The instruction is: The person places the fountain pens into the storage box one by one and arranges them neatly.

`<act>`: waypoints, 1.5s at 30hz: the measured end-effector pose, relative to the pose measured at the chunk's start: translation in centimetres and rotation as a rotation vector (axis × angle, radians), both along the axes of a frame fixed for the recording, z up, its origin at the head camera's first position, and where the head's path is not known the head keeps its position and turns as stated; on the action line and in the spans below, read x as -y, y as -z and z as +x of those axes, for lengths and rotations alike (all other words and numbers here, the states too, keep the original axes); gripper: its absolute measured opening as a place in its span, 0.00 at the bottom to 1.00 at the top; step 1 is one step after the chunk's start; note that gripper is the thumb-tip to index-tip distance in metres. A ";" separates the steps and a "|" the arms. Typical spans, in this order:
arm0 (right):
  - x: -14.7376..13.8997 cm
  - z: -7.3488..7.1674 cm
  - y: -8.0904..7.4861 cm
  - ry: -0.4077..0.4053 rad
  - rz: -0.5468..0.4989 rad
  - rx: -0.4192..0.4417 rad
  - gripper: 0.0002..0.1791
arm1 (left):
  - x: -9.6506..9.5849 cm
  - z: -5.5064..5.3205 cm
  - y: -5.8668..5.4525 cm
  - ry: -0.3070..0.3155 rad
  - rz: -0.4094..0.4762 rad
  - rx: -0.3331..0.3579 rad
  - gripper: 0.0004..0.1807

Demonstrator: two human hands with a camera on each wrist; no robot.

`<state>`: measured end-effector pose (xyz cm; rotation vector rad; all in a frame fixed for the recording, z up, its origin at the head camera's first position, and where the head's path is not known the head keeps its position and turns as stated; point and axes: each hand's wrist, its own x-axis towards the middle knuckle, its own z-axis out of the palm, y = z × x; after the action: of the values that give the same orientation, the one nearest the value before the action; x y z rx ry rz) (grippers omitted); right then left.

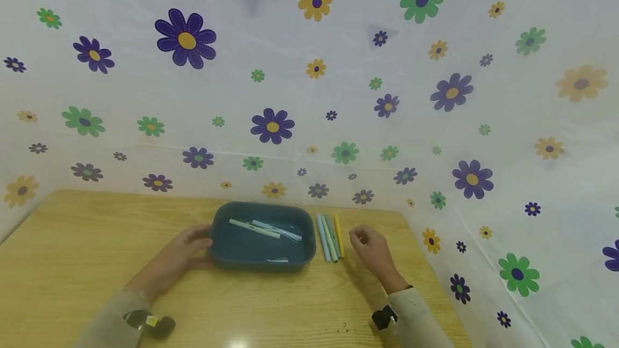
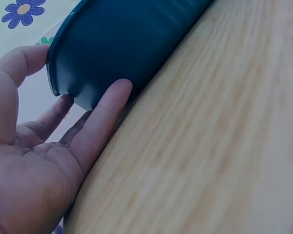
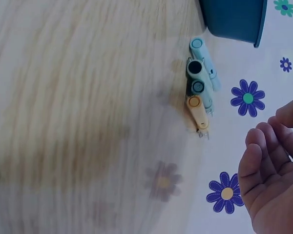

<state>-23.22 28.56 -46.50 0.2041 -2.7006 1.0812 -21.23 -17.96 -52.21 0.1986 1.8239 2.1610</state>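
Note:
A dark teal plastic bin point(image 1: 261, 266) sits on the wooden table. Against its left end rests my left hand point(image 1: 186, 251), fingers fairly straight; in the left wrist view fingertips touch the rim and the end wall point(image 2: 102, 53). Inside the bin lie a pale green pen point(image 1: 254, 229), a light blue pen point(image 1: 278, 230) and a small pale clip-like piece point(image 1: 277, 260). Several pens stand side by side right of the bin, among them a yellow pen point(image 1: 339, 236). Just right of it hovers my right hand point(image 1: 373, 251), fingers loosely curled, holding nothing.
A white curtain point(image 1: 290, 95) printed with flowers hangs behind the table and along its right side. The wooden table point(image 1: 96, 240) stretches left of the bin. Tiny dark specks point(image 1: 344, 328) lie near its front. Both wrists wear black straps.

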 end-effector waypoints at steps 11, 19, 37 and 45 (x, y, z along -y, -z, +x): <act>0.6 -0.2 -1.1 -0.039 0.017 -0.055 0.07 | 0.0 0.0 0.1 0.007 0.006 -0.001 0.33; 1.5 -0.2 -1.6 -0.057 -0.004 -0.096 0.05 | 0.1 0.1 0.2 0.015 0.013 -0.016 0.33; 3.7 0.2 -2.9 -0.117 0.006 -0.119 0.12 | 0.1 0.2 0.0 0.005 0.006 -0.005 0.33; 5.0 -0.1 -3.2 -0.141 0.044 -0.138 0.11 | 0.2 0.2 0.0 0.006 0.005 -0.011 0.33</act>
<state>-23.31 23.58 -43.35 0.4656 -2.6204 1.0055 -21.06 -18.12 -52.20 0.2180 1.8221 2.1642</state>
